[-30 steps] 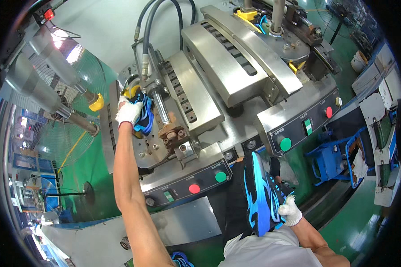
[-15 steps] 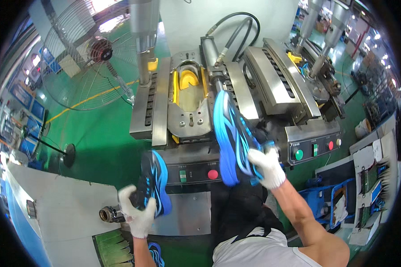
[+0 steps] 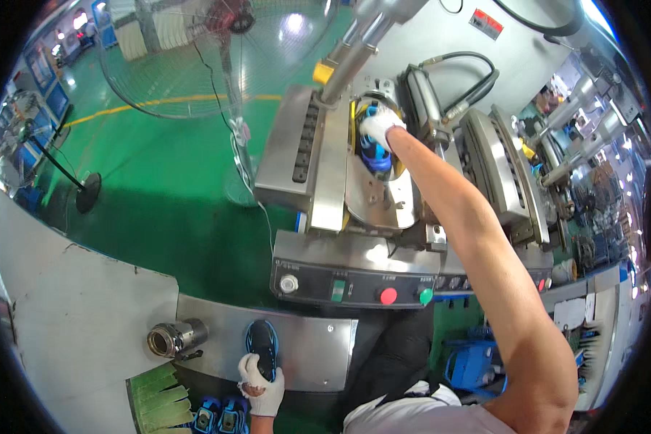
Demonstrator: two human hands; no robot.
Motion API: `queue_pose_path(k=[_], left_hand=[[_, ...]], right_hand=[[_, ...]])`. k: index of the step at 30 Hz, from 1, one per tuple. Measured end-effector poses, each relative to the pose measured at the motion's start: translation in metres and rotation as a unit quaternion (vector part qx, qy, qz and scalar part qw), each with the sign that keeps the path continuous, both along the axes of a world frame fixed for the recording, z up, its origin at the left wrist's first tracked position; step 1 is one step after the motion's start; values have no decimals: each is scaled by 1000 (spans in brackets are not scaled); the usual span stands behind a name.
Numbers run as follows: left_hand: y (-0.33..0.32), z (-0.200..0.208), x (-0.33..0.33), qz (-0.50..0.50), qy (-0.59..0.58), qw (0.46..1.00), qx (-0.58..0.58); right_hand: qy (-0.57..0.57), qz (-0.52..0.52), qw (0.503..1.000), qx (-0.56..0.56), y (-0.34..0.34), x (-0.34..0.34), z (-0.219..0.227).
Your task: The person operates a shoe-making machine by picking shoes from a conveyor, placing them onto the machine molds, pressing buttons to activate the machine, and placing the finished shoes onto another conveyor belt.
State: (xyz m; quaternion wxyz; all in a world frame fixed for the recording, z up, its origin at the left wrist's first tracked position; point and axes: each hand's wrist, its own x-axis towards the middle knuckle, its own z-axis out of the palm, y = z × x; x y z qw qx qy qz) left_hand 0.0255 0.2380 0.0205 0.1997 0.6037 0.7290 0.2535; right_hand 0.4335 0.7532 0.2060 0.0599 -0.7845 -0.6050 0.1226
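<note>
My left hand [image 3: 259, 385], in a white glove, is closed round the heel end of a black and blue sports shoe [image 3: 262, 346]. That shoe stands sole down on a metal plate [image 3: 307, 354] in front of me. Farther off, my gloved right hand [image 3: 383, 127] grips the top of a second blue and black shoe [image 3: 375, 157]. The second shoe sits in the oval recess of a steel press bed [image 3: 369, 206], between its yellow pads. My right hand and wrist cover part of it.
A control panel [image 3: 311, 278] with coloured buttons runs along the machine's front. Next to the plate lies a metal cylinder [image 3: 177, 338]. Two more shoes [image 3: 220, 414] are low at the left. A wire-caged fan [image 3: 224, 65] stands beyond. A blue cart [image 3: 474, 365] is at my right.
The right-hand shoe has gone from in front of the machine into the press recess. The left-hand shoe has come down onto the metal plate. The whole view has turned.
</note>
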Motion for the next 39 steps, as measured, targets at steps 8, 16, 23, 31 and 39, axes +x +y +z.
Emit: queue_pose_path(k=[8,16,23,31,39], left_hand=[[5,-10,5,3,-40,999,-5],[2,-16,-1,-24,-53,998,4],[22,-30,-10,-51,-2,998,-46],[4,118,168,-299,-75,947,-93],[-83,190,481,-472,-387,773,-172]], right_hand=[[75,-75,992,72,-38,-1,-25],[246,276,871,325,-349,-53,16],[-23,248,944,216,-461,66,-156],[347,132,898,238,-604,74,-98],[92,-178,931,304,-751,108,-82]])
